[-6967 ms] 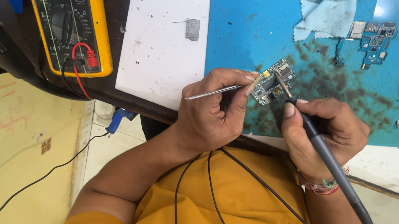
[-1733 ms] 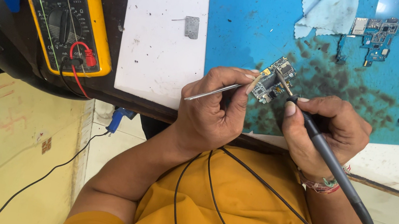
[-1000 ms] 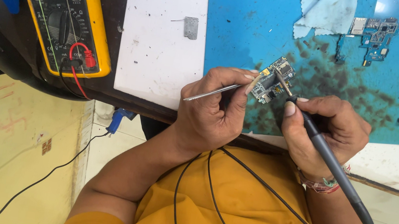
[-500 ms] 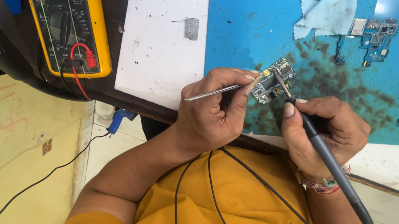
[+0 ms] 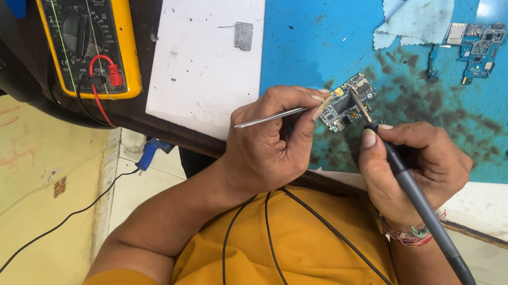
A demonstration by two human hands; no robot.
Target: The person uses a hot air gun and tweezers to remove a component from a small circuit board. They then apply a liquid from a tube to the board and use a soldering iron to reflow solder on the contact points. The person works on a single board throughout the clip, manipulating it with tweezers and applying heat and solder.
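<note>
Now: left hand [image 5: 268, 141] fingers pinch one circuit board [image 5: 347, 102]; right hand [image 5: 419, 164] grips one soldering iron [image 5: 411, 189].

bare blue mat [image 5: 305, 41] above hands, cloth [image 5: 410, 10] and spare board [image 5: 477, 44] beyond

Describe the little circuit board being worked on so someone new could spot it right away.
Start at the blue work mat on the bench. Near its lower edge, between the two hands, the left hand pinches a small circuit board. Unlike the other board lying flat near the top, the soldering iron touches it.
</note>
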